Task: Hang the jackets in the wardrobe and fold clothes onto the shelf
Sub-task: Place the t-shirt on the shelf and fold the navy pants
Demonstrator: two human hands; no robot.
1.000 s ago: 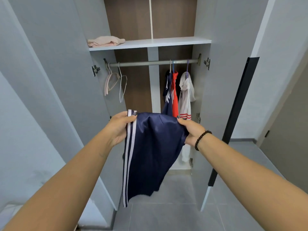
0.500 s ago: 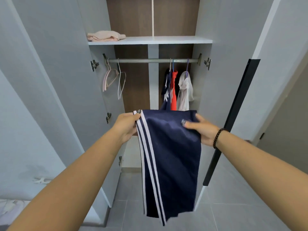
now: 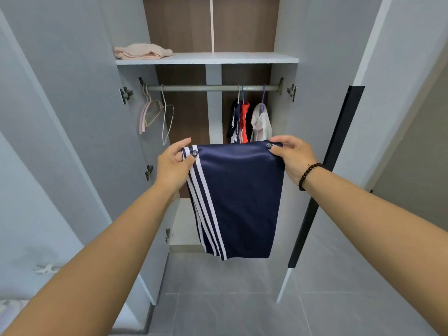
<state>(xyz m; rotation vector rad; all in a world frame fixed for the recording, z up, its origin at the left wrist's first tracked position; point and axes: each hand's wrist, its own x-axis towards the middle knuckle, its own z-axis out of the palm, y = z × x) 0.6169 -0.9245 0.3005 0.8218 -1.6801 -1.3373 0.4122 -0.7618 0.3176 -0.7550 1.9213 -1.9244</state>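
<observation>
Navy trousers with white side stripes [image 3: 242,202] hang doubled over in front of the open wardrobe. My left hand [image 3: 173,163] pinches the striped top left corner and my right hand [image 3: 289,155] pinches the top right corner, holding the fold stretched flat at chest height. Above them runs the white shelf [image 3: 230,58], with a folded pink garment [image 3: 141,52] at its left end. The hanging rail [image 3: 213,88] carries a navy jacket [image 3: 234,122], a red jacket [image 3: 244,121] and a white jacket [image 3: 261,122] on its right side.
Two empty hangers, one pink [image 3: 149,112] and one white wire [image 3: 167,122], hang at the rail's left end. The grey wardrobe doors [image 3: 72,117] stand open on both sides, the right one with a black edge strip [image 3: 327,175]. Grey tiles [image 3: 230,311] cover the floor.
Both hands have risen and spread apart, pulling the trousers from a bunched drape into a flat, taut fold. The camera has come closer to the wardrobe.
</observation>
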